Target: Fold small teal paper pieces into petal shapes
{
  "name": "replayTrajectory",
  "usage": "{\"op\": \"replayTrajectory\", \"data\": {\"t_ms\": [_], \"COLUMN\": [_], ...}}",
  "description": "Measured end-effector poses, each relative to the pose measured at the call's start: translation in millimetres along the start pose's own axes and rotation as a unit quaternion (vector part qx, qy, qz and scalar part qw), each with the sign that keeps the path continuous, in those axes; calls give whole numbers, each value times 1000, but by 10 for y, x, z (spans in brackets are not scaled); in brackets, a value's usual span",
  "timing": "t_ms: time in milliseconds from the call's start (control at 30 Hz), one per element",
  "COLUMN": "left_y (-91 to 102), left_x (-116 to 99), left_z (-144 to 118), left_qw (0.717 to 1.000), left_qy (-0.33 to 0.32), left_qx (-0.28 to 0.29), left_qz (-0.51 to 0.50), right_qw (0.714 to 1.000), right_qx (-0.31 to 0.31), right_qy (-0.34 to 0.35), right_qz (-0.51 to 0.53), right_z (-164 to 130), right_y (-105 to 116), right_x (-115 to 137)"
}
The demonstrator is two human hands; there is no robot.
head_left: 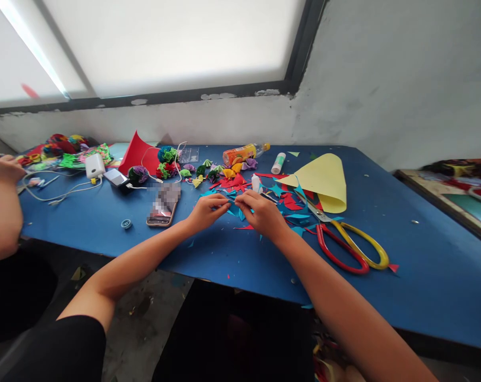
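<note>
My left hand and my right hand meet over the table, both with fingers pinched. Between their fingertips shows a small piece of blue paper, mostly covered by the fingers. Blue paper scraps and red paper scraps lie scattered beneath and beside my hands. Just beyond my right hand stands a small white bottle. Large scissors with one red and one yellow handle rest to the right, blades under or among the paper.
A curled yellow sheet, a glue stick and an orange drink bottle lie behind. Folded paper flowers, a phone, a power bank and cables are leftward. Another person's arm reaches in at far left.
</note>
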State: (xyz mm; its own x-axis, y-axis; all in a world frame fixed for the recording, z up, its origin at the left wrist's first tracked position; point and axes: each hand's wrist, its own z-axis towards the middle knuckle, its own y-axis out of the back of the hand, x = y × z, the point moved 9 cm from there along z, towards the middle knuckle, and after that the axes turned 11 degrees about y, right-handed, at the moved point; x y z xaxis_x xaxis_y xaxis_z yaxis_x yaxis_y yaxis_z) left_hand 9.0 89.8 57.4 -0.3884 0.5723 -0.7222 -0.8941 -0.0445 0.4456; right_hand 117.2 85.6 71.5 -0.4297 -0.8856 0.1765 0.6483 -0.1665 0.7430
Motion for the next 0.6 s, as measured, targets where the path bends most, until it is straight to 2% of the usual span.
{"op": "replayTrajectory", "data": {"t_ms": [300, 600], "left_y": [26, 26], "left_x": [63, 38], "left_z": [0, -7], "left_qw": [1000, 1000], "left_qy": [8, -6], "left_qx": [-21, -14], "left_qz": [-4, 7], "right_qw": [1000, 1000], "right_qx": [4, 4], "right_qy": [0, 5], "right_qz": [-3, 7], "right_z": [-13, -20], "right_y": [-8, -49], "right_x": [11, 3]}}
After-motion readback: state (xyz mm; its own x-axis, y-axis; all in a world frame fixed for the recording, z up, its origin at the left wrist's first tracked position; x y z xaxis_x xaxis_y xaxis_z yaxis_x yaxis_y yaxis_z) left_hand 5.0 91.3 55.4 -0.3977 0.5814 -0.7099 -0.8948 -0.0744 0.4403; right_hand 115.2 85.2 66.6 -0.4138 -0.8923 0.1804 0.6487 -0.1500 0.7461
